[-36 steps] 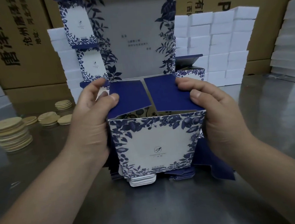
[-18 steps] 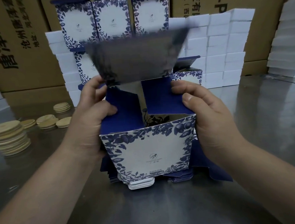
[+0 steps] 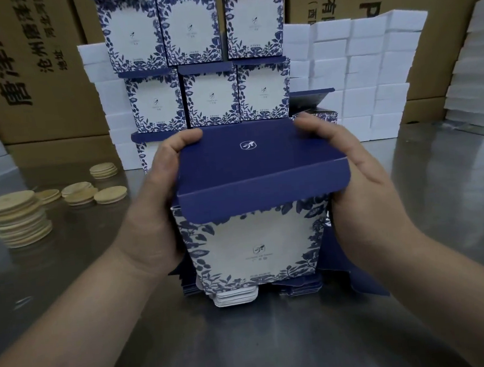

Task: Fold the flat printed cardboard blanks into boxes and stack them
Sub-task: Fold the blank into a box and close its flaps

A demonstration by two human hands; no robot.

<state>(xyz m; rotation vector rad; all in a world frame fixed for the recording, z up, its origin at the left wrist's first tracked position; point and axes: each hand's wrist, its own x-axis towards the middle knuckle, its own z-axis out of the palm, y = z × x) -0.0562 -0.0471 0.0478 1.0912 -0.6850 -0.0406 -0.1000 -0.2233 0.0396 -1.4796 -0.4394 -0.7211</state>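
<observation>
- While the left hand point(image 3: 161, 207) gripped the left side of the blue-and-white printed box point(image 3: 257, 240), its fingers curled over the navy lid point(image 3: 256, 159).
- The right hand point(image 3: 363, 191) clasped the opposite side, fingertips on the lid's far corner.
- The lid's tuck flap point(image 3: 253, 197) hung outside the front panel.
- Flat blanks point(image 3: 304, 287) lay beneath both hands.
- Folded boxes point(image 3: 211, 99) stood stacked beyond the fingertips.
</observation>
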